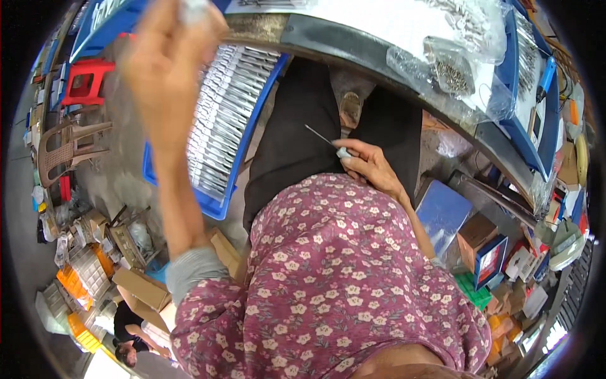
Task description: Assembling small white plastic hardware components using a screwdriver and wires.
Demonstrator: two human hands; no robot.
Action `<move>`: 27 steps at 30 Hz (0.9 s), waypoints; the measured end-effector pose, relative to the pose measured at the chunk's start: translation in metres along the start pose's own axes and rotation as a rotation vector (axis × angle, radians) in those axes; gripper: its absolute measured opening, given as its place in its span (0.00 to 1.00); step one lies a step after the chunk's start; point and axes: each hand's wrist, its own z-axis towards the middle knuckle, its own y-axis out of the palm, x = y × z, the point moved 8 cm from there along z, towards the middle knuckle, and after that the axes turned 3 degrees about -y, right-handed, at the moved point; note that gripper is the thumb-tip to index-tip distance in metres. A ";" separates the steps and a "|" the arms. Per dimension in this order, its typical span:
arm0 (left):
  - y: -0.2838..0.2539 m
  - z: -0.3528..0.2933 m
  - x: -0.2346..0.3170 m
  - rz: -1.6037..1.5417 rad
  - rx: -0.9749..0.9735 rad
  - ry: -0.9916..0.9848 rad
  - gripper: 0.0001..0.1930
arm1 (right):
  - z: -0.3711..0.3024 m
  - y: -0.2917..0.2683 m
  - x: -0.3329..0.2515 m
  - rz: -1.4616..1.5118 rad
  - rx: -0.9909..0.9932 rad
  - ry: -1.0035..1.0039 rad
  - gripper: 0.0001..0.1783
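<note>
My left hand point(165, 63) is raised at the upper left, beside the bench edge, and smeared by motion. Something whitish point(194, 9) shows at its fingertips; whether it is held or worn I cannot make out. Over my lap, my right hand point(372, 167) is closed on a thin metal rod point(320, 135), which points up and to the left. A grey-white piece point(343, 153) sits at the fingertips there, partly hidden. Left of my legs lies a blue tray point(211, 207) filled with rows of slim metal parts with pale ends point(221, 120).
The bench edge point(353, 47) curves across in front of me. On it are loose metal parts point(464, 22), a clear bag of small screws point(451, 74) and a blue-handled tool point(548, 74). A red stool point(91, 82) and brown chair point(69, 148) stand left; another person point(129, 328) is at lower left.
</note>
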 end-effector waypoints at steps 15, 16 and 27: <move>0.108 -0.160 -0.173 0.143 -0.370 -0.594 0.14 | -0.001 -0.001 -0.013 -0.285 0.151 -0.076 0.19; 0.108 -0.161 -0.174 0.142 -0.375 -0.595 0.14 | 0.000 -0.001 -0.012 -0.283 0.155 -0.074 0.19; 0.110 -0.164 -0.171 0.203 -0.362 -0.589 0.12 | 0.000 -0.001 -0.012 -0.425 0.156 -0.081 0.20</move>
